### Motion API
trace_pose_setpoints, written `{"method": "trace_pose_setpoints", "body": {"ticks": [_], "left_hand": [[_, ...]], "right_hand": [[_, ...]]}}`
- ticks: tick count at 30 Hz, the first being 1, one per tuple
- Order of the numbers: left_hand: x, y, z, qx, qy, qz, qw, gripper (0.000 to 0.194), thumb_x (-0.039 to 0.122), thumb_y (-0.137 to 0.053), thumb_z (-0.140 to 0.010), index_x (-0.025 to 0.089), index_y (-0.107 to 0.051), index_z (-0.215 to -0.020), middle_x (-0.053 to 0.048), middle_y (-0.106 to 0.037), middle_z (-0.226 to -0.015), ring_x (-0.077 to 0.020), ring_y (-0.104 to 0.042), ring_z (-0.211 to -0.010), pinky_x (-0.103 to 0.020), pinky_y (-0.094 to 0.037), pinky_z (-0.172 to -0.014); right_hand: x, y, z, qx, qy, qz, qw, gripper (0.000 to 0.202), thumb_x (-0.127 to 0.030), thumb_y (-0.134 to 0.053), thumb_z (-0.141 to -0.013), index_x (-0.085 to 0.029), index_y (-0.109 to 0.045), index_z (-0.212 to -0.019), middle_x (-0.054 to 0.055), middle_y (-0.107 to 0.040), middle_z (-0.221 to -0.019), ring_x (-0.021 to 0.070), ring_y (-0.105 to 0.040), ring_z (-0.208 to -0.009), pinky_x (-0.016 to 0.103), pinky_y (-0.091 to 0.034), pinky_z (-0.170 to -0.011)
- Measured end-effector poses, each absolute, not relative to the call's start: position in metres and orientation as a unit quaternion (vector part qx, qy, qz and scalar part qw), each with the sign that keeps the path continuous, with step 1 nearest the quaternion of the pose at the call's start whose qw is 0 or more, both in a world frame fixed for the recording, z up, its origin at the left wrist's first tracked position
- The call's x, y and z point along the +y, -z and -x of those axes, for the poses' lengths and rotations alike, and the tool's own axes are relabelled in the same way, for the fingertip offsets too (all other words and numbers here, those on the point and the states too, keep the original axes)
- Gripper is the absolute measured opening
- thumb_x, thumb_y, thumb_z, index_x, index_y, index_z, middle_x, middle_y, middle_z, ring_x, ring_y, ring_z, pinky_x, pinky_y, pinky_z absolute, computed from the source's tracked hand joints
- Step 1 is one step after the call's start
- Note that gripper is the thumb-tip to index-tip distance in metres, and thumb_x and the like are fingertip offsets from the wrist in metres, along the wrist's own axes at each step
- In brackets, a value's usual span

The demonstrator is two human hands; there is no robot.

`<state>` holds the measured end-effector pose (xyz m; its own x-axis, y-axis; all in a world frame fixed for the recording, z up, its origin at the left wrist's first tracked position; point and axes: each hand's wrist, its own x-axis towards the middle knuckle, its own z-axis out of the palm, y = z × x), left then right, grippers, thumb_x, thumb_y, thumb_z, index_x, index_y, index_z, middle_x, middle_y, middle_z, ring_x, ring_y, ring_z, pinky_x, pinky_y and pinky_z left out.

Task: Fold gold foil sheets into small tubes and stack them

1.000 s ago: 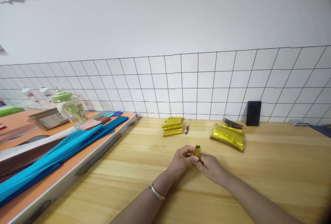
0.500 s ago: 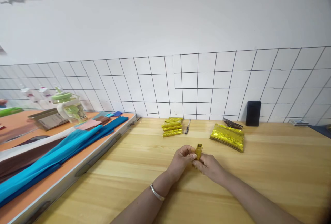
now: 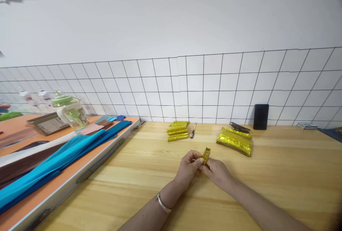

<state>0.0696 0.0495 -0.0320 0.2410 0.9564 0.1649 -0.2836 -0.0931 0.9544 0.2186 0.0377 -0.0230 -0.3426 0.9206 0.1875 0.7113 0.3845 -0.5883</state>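
A small gold foil strip folded into an open-ended square tube [image 3: 206,155] is pinched between both hands, low over the wooden table [image 3: 149,195]. My left hand [image 3: 189,166] grips it from the left with thumb and fingers; a silver bangle circles that wrist. My right hand [image 3: 217,173] is closed on its lower right side, the fingertips partly hidden. Beyond the hands lie several folded gold foil strips [image 3: 177,133] side by side, with a pen [image 3: 193,131] just right of them. A flat stack of gold foil sheets [image 3: 234,142] rests farther right.
Behind the foil stack is a dark clip-like object [image 3: 240,127]. A black phone-like slab [image 3: 261,117] leans on the tiled wall. At left, an orange-topped table [image 3: 77,167] bears blue cloth [image 3: 88,145], a cardboard box [image 3: 49,124] and a green-lidded bottle [image 3: 70,111].
The gold foil tube now leans a little to the right in my fingers. Both hands stay closed on it, nearly in place. The view has shifted slightly.
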Motion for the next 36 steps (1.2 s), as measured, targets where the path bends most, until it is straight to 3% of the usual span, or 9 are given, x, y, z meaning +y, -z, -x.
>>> {"method": "trace_pose_setpoints", "body": {"ticks": [10,15,20,23,27,36], "left_hand": [[0.051,0.034,-0.068,0.321,-0.511,-0.537,0.589,0.028,0.031,-0.074,-0.066,0.015,-0.054,-0.076,0.003,-0.055,-0.066,-0.0088,-0.05,-0.057,-0.021,-0.04,-0.056],[0.052,0.035,-0.066,0.313,-0.504,-0.56,0.579,0.025,0.037,-0.067,-0.075,0.015,-0.06,-0.083,0.0,-0.057,-0.07,-0.0107,-0.051,-0.062,-0.023,-0.042,-0.061],[0.052,0.03,-0.061,0.304,-0.505,-0.644,0.488,0.029,0.037,-0.06,-0.081,0.02,-0.064,-0.104,-0.007,-0.055,-0.105,-0.0187,-0.053,-0.093,-0.029,-0.043,-0.079],[0.051,0.029,-0.06,0.295,-0.476,-0.689,0.461,0.038,0.035,-0.063,-0.08,0.024,-0.059,-0.116,-0.008,-0.052,-0.112,-0.022,-0.047,-0.106,-0.03,-0.04,-0.085],[0.052,0.035,-0.064,0.282,-0.486,-0.692,0.453,0.048,0.031,-0.07,-0.074,0.027,-0.056,-0.12,-0.008,-0.05,-0.111,-0.0222,-0.048,-0.103,-0.029,-0.043,-0.078],[0.054,0.037,-0.065,0.303,-0.509,-0.691,0.414,0.036,0.027,-0.068,-0.075,0.024,-0.062,-0.11,-0.008,-0.051,-0.106,-0.0205,-0.05,-0.098,-0.028,-0.044,-0.076]], "right_hand": [[0.038,0.023,-0.22,-0.766,-0.259,0.51,0.294,0.03,-0.044,-0.045,-0.084,-0.02,-0.062,-0.086,0.006,-0.067,-0.079,0.021,-0.06,-0.071,0.027,-0.035,-0.06],[0.042,0.032,-0.218,-0.71,-0.364,0.488,0.353,0.038,-0.054,-0.047,-0.081,-0.018,-0.058,-0.08,0.001,-0.059,-0.063,0.0143,-0.053,-0.053,0.024,-0.035,-0.049],[0.048,0.032,-0.22,-0.623,-0.47,0.464,0.42,0.046,-0.061,-0.048,-0.078,-0.016,-0.055,-0.083,-0.003,-0.054,-0.057,0.0098,-0.047,-0.043,0.022,-0.035,-0.041],[0.049,0.03,-0.221,-0.576,-0.509,0.446,0.458,0.045,-0.06,-0.051,-0.077,-0.015,-0.055,-0.082,-0.003,-0.053,-0.057,0.0088,-0.047,-0.044,0.022,-0.036,-0.043],[0.047,0.03,-0.219,-0.529,-0.552,0.425,0.485,0.043,-0.058,-0.055,-0.077,-0.015,-0.057,-0.085,-0.002,-0.054,-0.059,0.0086,-0.046,-0.047,0.021,-0.036,-0.045],[0.046,0.034,-0.217,-0.48,-0.6,0.407,0.493,0.043,-0.057,-0.061,-0.073,-0.015,-0.058,-0.084,-0.004,-0.05,-0.058,0.0075,-0.041,-0.048,0.021,-0.034,-0.046]]}}
